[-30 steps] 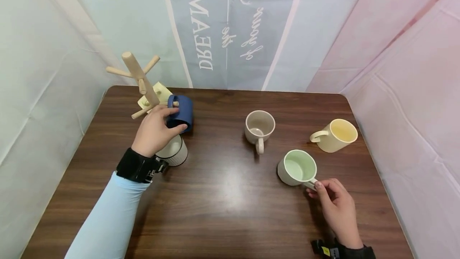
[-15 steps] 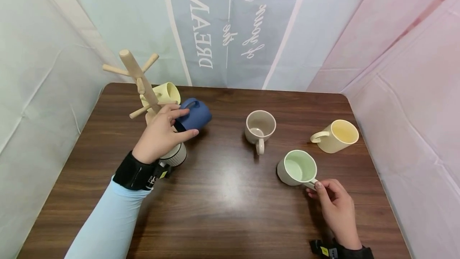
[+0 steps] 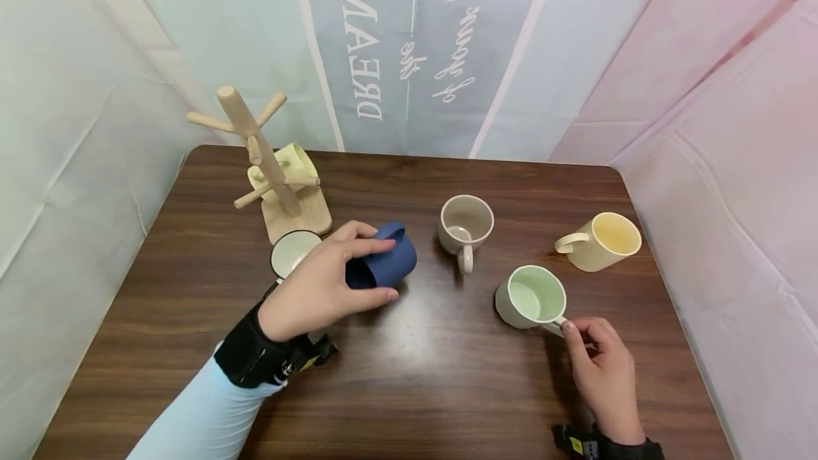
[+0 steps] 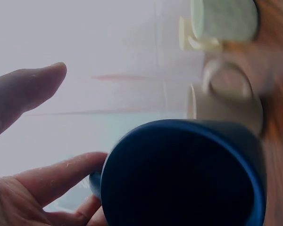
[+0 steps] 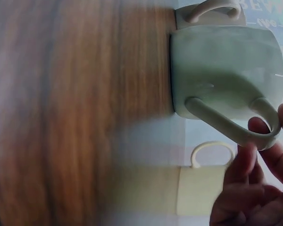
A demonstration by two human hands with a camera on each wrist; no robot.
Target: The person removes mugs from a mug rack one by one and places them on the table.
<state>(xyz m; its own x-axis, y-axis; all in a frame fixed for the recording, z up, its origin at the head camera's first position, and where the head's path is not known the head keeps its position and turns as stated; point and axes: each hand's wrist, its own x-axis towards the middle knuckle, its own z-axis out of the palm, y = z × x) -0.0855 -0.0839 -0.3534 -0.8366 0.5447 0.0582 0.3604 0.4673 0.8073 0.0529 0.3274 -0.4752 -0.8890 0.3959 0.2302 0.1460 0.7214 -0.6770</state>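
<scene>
A blue mug [image 3: 395, 261] lies tilted in the grasp of my left hand [image 3: 322, 286], its mouth toward the palm. In the left wrist view the fingers [image 4: 61, 176] are at the handle of the mug, and the thumb stands apart from it. My right hand [image 3: 603, 378] pinches the handle of a pale green mug [image 3: 520, 307], which stands upright on the table; the right wrist view shows fingertips curled round that handle [image 5: 226, 127]. Close behind my left wrist stands a white mug [image 3: 290, 250] with a dark rim, partly covered by the hand.
A wooden mug tree [image 3: 255, 140] stands at the back left, with a pale yellow mug [image 3: 297, 160] at one of its lower pegs. A beige mug [image 3: 466, 222] is in the middle of the table [image 3: 409, 403]. Another yellow mug [image 3: 603, 243] sits at the right.
My left hand has carried the blue mug off the mug tree's peg, to the right and toward me. The tree's base and the white mug's rim now show. My right hand stays put.
</scene>
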